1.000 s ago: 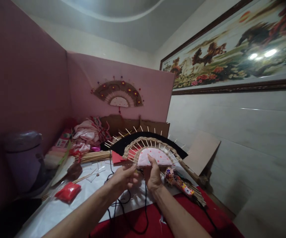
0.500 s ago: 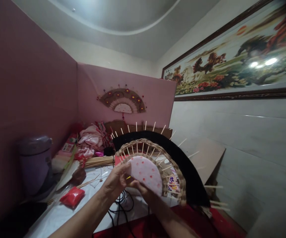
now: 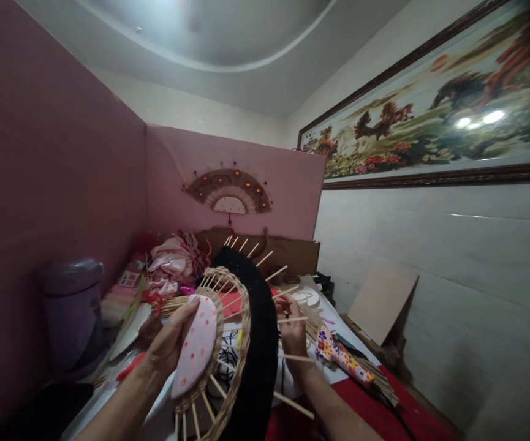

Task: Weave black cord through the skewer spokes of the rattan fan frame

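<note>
My left hand (image 3: 173,337) grips the pale half-round base of a handmade fan (image 3: 195,343), thumb on its red-dotted face. The fan is tilted, its arc to the right. Thin wooden sticks (image 3: 287,320) run out from the base through a woven straw-coloured band (image 3: 246,312) and a wide black band (image 3: 258,343), their ends poking past the edge. Beyond that edge, among the stick ends, is my right hand (image 3: 292,327) with curled fingers. Sticks partly cover it, and what its fingertips pinch, if anything, cannot be made out.
A flower-patterned tool like a glue gun (image 3: 345,358) lies right on the table. Black cord (image 3: 228,361) shows through the fan. Pink cloth (image 3: 173,260) is heaped at the back left, near a lilac bin (image 3: 71,318). A finished fan (image 3: 228,190) hangs on the pink panel.
The fan has turned clockwise and moved left and lower. My right hand has left the dotted base for the outer stick ends. My left hand still holds the base.
</note>
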`<state>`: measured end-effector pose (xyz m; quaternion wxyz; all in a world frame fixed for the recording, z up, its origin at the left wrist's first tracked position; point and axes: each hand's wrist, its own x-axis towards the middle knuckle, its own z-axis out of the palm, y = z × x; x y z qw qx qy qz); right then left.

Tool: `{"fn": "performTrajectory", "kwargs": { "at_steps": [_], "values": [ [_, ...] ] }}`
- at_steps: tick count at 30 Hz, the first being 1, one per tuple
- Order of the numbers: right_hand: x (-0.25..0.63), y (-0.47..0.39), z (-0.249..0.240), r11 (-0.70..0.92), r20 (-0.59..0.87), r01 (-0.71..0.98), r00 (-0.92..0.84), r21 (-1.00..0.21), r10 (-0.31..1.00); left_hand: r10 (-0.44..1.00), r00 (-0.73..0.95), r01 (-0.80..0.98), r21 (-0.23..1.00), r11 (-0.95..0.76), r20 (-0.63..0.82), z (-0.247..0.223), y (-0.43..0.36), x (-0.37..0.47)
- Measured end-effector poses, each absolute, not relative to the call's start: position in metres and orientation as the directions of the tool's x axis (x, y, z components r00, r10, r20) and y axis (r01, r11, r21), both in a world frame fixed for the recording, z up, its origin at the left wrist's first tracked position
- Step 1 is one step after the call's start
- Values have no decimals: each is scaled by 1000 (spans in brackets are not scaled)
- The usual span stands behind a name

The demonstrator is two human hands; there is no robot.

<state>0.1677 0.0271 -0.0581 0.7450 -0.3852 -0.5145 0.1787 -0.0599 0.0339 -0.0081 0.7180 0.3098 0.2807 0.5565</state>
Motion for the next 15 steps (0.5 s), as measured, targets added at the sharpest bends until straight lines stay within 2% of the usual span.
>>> {"fn": "performTrajectory", "kwargs": {
  "at_steps": [5,11,15],
  "values": [
    [174,27,-55,577,589,147,339,-803,733,974,210,-576,795,190,-81,-15,31,-73],
    [175,23,-47,556,539,58,347,-829,768,967,239,-552,806,212,-91,-13,24,-71],
    [177,22,-45,547,511,-10,342,-837,789,981,175,-526,835,162,-80,-11,23,-70]
  ]
}}
